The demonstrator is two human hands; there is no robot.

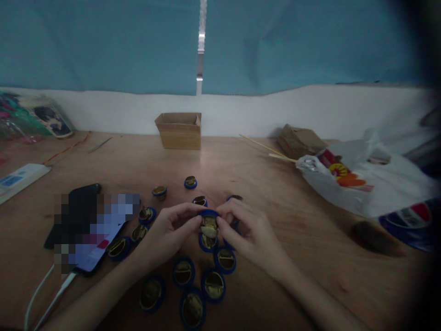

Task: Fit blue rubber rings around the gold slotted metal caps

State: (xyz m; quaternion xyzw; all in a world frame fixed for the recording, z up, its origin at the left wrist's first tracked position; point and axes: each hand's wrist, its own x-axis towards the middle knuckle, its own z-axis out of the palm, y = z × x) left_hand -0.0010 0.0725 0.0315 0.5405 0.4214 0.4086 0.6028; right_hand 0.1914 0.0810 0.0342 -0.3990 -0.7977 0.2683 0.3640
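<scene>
Currently, left hand (pixel 169 230) and right hand (pixel 253 232) pinch one blue-rimmed badge (pixel 208 226), brass back exposed — similar badges (pixel 212 286) lie loose on the table (pixel 248 172); finished count indeterminable.

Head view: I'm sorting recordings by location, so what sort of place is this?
Probably an indoor workspace: round blue-rimmed pieces lie on a wooden tabletop, with an open cardboard box near a white wall.

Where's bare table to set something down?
Two patches: between box and badges, and between right hand and white bag. Crowded: below the held badge, where more badges cluster, and left of the left hand, with badges and a phone.
</scene>
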